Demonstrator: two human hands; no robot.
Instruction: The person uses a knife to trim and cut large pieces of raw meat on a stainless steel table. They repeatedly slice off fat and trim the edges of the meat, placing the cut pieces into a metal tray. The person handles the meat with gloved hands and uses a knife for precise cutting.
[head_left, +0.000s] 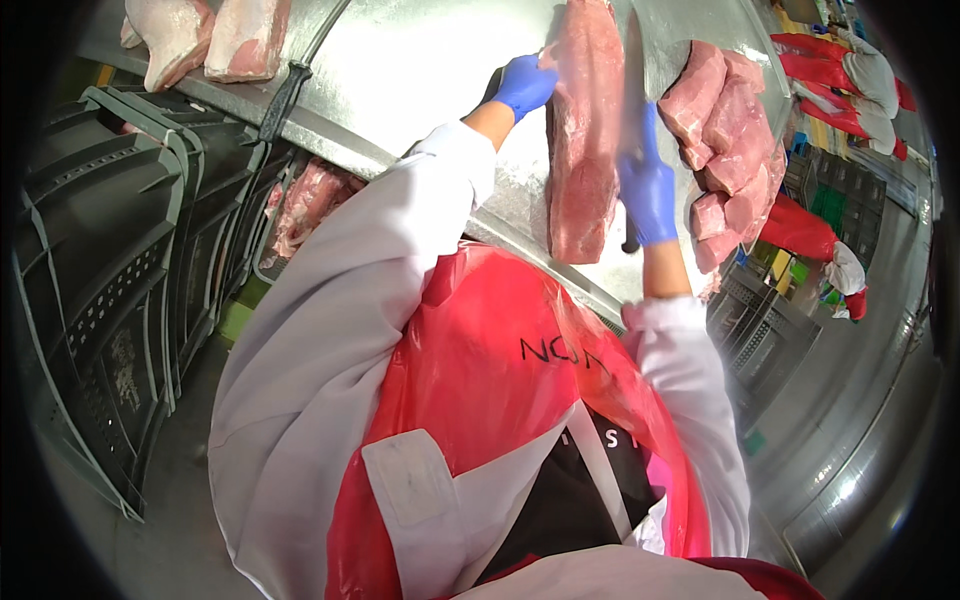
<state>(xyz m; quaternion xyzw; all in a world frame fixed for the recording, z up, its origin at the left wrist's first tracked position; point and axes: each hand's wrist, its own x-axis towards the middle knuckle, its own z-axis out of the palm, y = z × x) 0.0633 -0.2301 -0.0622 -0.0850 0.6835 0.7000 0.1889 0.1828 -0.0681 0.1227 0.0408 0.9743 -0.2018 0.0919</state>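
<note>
A long piece of pale pink meat, like a pork loin [584,140], lies lengthwise on the metal table in front of me. My left hand [525,87], in a blue glove, pinches its left edge near the far part. On the other side, my blue-gloved right hand [650,190] is wrapped around the handle of a knife [634,75]. The blade points away from me, along the loin's right side, and looks a little blurred. Whether its edge touches the meat cannot be made out. Several cut meat pieces [735,140] are heaped to the right of the knife.
Two larger meat pieces [247,40] sit at the table's far left. A thin tool with a dark handle [284,102] lies across the table's edge [340,148]. Grey crates [110,250] stand at left, beside meat scraps [312,205] below. Co-workers in red and white [850,80] are at right.
</note>
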